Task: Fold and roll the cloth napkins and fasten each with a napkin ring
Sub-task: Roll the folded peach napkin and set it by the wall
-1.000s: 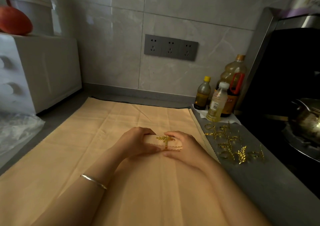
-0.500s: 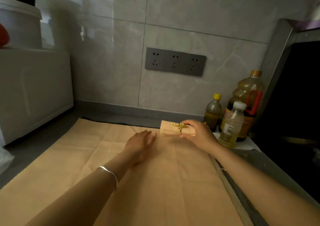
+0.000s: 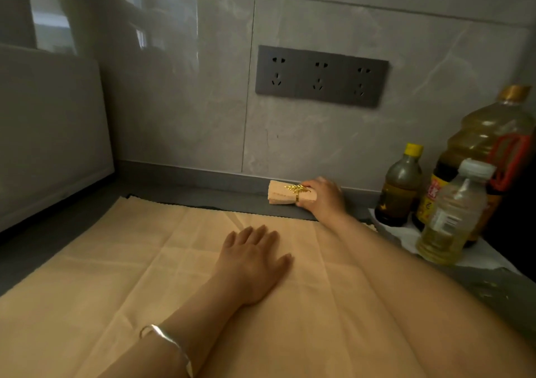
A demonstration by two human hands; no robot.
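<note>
– Starting at the L edge, what is seen?
– A white cabinet (image 3: pixel 52 134) is stood on the grey worktop (image 3: pixel 58 241), against the tiled wall. A large beige cloth (image 3: pixel 116 290) is spread flat over most of the worktop in front.
– Next along?
– The left hand (image 3: pixel 252 264) is laid palm-down on the cloth nr its middle, fingers straight & slightly spread; nothing is held. A silver bangle (image 3: pixel 168 345) is worn on that wrist.
– The task item?
– A rolled napkin (image 3: pixel 280 196) is found just past the cloth's far edge, over bare worktop, close to the wall's base. A gold leaf napkin ring (image 3: pixel 297 189) is fitted round it, nr its R end. That end is gripped by the right hand (image 3: pixel 323 201), fingers curled over the roll. Whether the roll is resting on the worktop cannot be told.
– Above, & further R?
– A dark triple socket panel (image 3: pixel 320 76) is mounted on the wall above the roll. At the R, three bottles are grouped on white paper (image 3: pixel 406 235): a small dark bottle (image 3: pixel 400 186) w/ yellow cap, a big oil bottle (image 3: pixel 487 145) behind, a clear bottle (image 3: pixel 452 215) w/ white cap in front.
</note>
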